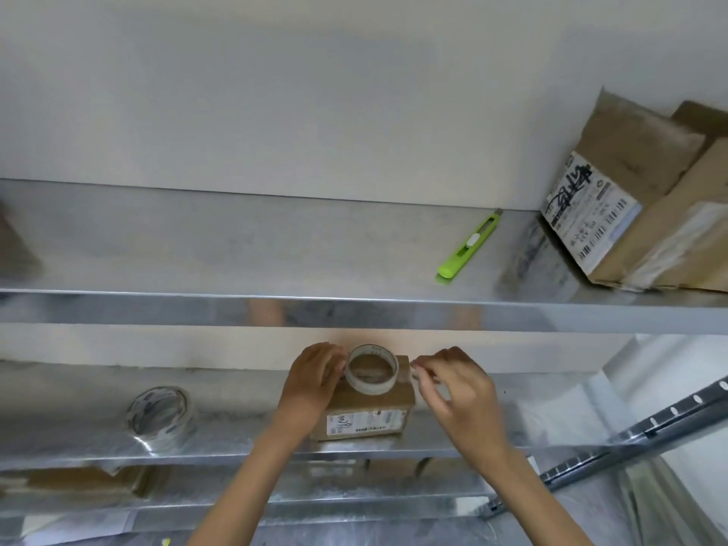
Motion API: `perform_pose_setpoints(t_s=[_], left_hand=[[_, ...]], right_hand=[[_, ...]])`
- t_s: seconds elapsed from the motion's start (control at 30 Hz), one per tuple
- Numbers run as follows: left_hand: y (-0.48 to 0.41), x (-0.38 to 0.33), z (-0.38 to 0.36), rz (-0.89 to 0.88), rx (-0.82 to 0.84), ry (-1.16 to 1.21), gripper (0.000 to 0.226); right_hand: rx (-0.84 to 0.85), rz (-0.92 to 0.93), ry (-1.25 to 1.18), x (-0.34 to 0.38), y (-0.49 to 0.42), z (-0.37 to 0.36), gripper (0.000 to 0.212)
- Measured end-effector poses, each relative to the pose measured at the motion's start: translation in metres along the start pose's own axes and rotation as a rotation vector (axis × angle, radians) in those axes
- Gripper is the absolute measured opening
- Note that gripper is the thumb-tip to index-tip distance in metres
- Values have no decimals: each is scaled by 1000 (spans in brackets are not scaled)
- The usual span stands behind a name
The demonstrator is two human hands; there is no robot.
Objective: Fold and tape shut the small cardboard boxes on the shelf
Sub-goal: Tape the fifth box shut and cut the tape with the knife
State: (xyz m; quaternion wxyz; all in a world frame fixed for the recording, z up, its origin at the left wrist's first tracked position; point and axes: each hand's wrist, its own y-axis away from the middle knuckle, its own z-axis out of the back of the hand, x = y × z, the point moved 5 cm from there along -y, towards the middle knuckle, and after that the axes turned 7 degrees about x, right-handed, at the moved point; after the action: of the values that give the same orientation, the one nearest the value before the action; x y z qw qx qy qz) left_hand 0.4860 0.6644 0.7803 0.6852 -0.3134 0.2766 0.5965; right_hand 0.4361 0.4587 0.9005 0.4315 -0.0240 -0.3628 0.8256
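Hands work at 6 o'clock on the lower metal shelf (236, 447), either side of a small cardboard box (368, 413) with a shipping label facing the camera. Left hand (313, 382) grips the tape roll (372, 368) standing on the box's top. Right hand (459, 388) pinches the clear tape end just right of the box. Spare tape roll (161, 417) lies at 8 o'clock. Green utility knife (470, 244) and larger labelled boxes (638, 214) sit on the upper shelf (275, 305), at 2 o'clock.

Lime-green cutter (468, 244), brown box (370, 407), silvery shelf (236, 309).
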Motion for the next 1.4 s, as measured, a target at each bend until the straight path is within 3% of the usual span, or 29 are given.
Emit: perform_pose_setpoints(t_s=[0.1, 0.2, 0.27, 0.33, 0.47, 0.53, 0.6, 0.77, 0.83, 0.93, 1.03, 1.13, 1.3, 1.4], left_hand=[[4, -6, 3, 1, 2, -24, 17], [6, -9, 6, 14, 25, -50, 20], [7, -7, 9, 34, 23, -51, 24], [8, -1, 13, 62, 6, -57, 27], [13, 6, 13, 116, 70, -70, 24], [15, 8, 11, 113, 94, -47, 20], [16, 10, 11, 115, 79, -6, 14], [10, 16, 10, 145, 67, 12, 3], [9, 19, 8, 154, 61, 22, 5], [9, 23, 7, 160, 37, 74, 10], [8, 28, 8, 157, -22, 191, 17], [9, 32, 5, 178, -84, 250, 15], [14, 36, 0, 177, -179, 324, 22], [15, 37, -2, 180, -221, 354, 25]], right_hand=[[-99, 261, 30, 59, -26, 57, 15], [-164, 221, 69, 66, -70, 107, 14], [5, 72, 250, 50, -103, 119, 46], [284, -79, 484, 25, -126, 110, 68], [556, -77, 608, 6, -143, 88, 36], [566, -47, 658, 6, -145, 84, 28], [471, 45, 700, 14, -146, 90, 24], [-119, 210, 411, 72, -102, 134, 5], [-216, 143, 165, 88, -67, 140, 14], [-53, 51, -51, 101, -20, 91, 32], [-40, -3, -75, 93, 20, 15, 19], [0, -277, -368, 64, 32, -53, 21], [-24, -483, -335, 38, 21, -112, 16], [29, -504, -286, 31, 19, -131, 16]])
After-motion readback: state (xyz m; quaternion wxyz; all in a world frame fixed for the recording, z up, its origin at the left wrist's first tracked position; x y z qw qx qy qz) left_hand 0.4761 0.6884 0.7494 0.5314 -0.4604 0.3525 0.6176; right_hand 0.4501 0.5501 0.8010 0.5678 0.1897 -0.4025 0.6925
